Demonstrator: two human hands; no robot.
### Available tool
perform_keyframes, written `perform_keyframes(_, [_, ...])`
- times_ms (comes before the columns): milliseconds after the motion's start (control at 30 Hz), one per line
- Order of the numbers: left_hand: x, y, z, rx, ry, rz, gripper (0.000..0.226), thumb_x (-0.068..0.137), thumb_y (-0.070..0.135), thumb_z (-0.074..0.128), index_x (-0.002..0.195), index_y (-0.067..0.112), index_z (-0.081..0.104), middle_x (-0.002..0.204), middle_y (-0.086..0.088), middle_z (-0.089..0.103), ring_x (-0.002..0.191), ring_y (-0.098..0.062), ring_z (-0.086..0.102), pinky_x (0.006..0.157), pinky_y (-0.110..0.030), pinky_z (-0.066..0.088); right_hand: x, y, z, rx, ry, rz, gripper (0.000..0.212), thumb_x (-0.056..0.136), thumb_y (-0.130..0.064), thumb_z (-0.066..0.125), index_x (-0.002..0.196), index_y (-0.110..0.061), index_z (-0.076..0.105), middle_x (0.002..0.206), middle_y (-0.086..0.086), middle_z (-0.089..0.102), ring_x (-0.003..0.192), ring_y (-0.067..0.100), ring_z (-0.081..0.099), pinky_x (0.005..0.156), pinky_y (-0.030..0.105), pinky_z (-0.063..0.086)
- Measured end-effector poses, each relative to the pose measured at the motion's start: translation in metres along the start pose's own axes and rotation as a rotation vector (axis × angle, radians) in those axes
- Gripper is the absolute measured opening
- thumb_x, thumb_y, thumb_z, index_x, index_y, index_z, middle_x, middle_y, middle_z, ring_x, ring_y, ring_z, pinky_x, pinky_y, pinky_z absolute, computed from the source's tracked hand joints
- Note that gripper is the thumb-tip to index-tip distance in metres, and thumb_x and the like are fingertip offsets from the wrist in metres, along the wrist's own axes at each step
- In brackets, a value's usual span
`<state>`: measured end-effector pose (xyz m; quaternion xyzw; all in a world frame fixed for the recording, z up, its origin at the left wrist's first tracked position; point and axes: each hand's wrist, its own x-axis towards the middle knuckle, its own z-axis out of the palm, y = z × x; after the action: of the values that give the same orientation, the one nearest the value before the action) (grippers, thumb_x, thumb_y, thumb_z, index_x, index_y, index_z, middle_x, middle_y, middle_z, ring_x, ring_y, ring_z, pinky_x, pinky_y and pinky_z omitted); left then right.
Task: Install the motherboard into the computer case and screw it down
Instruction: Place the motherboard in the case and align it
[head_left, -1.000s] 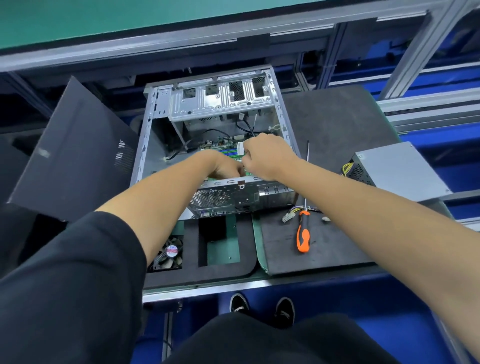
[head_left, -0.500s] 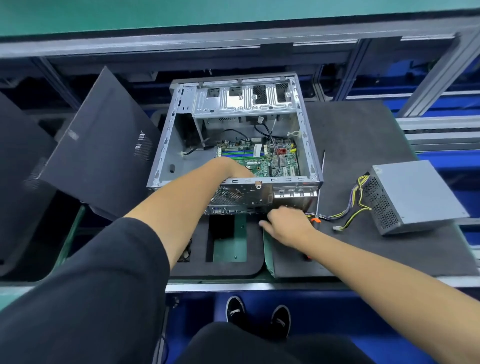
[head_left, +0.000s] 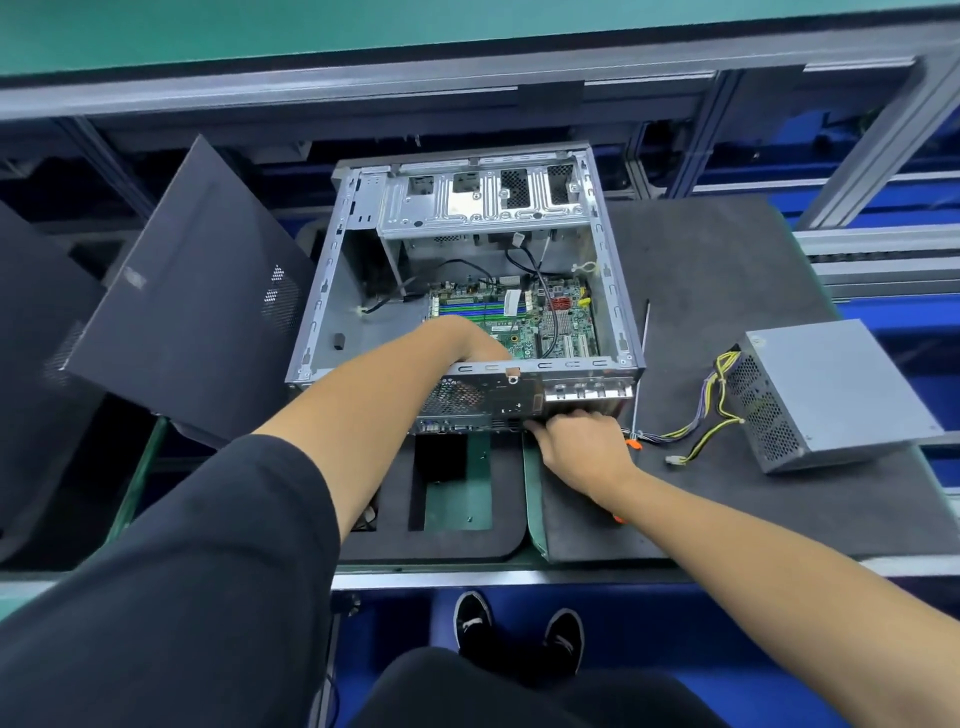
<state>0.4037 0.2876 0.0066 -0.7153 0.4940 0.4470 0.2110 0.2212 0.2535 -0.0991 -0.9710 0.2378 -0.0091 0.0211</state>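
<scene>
Green board, grey case

The board (head_left: 524, 322) has blue and green stripes; the box (head_left: 831, 389) has yellow wires (head_left: 701, 426); the mat (head_left: 727, 291) is dark grey.

A loose dark charcoal short sleeve (head_left: 197, 561) covers the left upper arm, plain fabric, no print showing. Both forearms are bare, the left hand (head_left: 467, 340) and right hand (head_left: 582, 447) ungloved. Dark trousers (head_left: 519, 691) below, possibly black, and black low-top shoes with white soles (head_left: 519, 631).
</scene>
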Motion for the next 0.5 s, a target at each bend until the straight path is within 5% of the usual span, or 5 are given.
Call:
perform_keyframes(100, [0.004,0.002,-0.002,0.036,-0.02,0.034,0.016,0.098,0.021,0.042,0.106,0.01,0.051,0.093,-0.002,0.052,0.07,-0.015,0.049,0.075,-0.031,0.039,0.001,0.001,-0.002,-0.02,0.006,-0.018,0.053,0.099,-0.049,0.038,0.082,-0.012,0.072,0.087,0.013,0.071,0.081,0.032,0.066,0.063,0.031,0.038])
perform_keyframes(233, [0.007,0.004,0.0,0.012,-0.015,0.091,0.031,0.099,0.02,0.042,0.127,0.005,0.046,0.118,-0.004,0.048,0.104,-0.021,0.049,0.099,-0.038,0.039,0.002,0.004,-0.005,0.0,0.028,-0.035,0.052,0.098,-0.048,0.043,0.079,-0.009,0.072,0.082,0.015,0.071,0.076,0.034,0.066,0.061,0.031,0.039])
perform_keyframes(367, [0.017,0.006,-0.002,0.003,-0.031,0.146,0.015,0.097,0.008,0.045,0.086,0.007,0.054,0.079,-0.002,0.052,0.066,-0.016,0.045,0.06,-0.015,0.042,0.005,0.006,-0.004,-0.002,0.016,-0.055,0.053,0.097,-0.049,0.039,0.08,-0.011,0.072,0.082,0.011,0.071,0.078,0.031,0.066,0.061,0.03,0.033])
perform_keyframes(500, [0.024,0.006,-0.002,-0.009,-0.048,0.192,0.024,0.097,0.011,0.05,0.11,-0.006,0.059,0.094,-0.009,0.059,0.076,-0.02,0.052,0.066,-0.022,0.046,0.008,0.007,0.0,0.066,0.034,-0.049,0.051,0.095,-0.049,0.042,0.079,-0.012,0.073,0.08,0.008,0.071,0.082,0.029,0.066,0.065,0.029,0.04])
